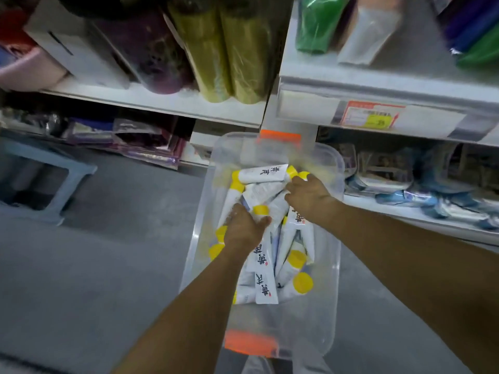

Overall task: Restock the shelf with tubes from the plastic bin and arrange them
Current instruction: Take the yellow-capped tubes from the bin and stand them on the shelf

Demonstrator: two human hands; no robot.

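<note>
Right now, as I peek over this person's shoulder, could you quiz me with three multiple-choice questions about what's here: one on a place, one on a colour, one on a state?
1. Where do the tubes lie?
A) in a cardboard box
B) in the plastic bin
C) in a shopping trolley

2. What colour are the caps on the tubes?
A) red
B) yellow
C) black

3. How is the plastic bin?
A) shut with a lid
B) open on top
C) tipped on its side

Answers:
1 B: the white tubes are heaped inside the clear plastic bin.
2 B: every one of the caps in view is yellow.
3 B: the left hand and the right hand reach in from above and grip tubes.
</note>
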